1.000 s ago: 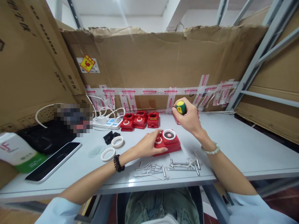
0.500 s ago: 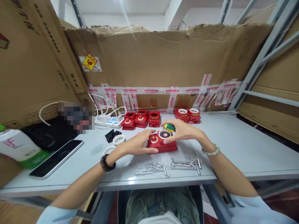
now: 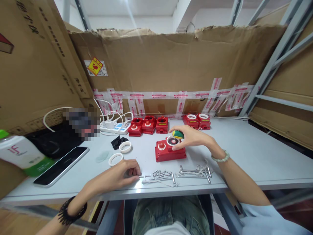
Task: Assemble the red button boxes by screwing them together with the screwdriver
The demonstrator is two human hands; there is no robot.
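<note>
My right hand (image 3: 188, 136) is wrapped around a green and yellow screwdriver (image 3: 178, 134), of which only the stubby handle shows. It sits over the right end of a red box (image 3: 168, 155), with fingertips by the white ring (image 3: 170, 143) around a dark round part. A round red knob stands on the box's left half. Low on the table, my left hand (image 3: 126, 173) has curled fingers. Its thumb and fingertips meet the end of a small screw (image 3: 141, 177). More silver screws (image 3: 160, 174) lie loose just to the right.
T-shaped metal rods (image 3: 195, 173) with string lie near the front edge. White rings (image 3: 116, 159) and black parts (image 3: 118, 142) are to the left, beyond them a phone (image 3: 62, 166) and a bottle (image 3: 22, 153). Several red boxes (image 3: 148, 125) and a power strip (image 3: 114, 128) line the back.
My left hand has left the red box and come down left and toward me to the loose screws, its fingers now curled. My right hand stays on the screwdriver over the box.
</note>
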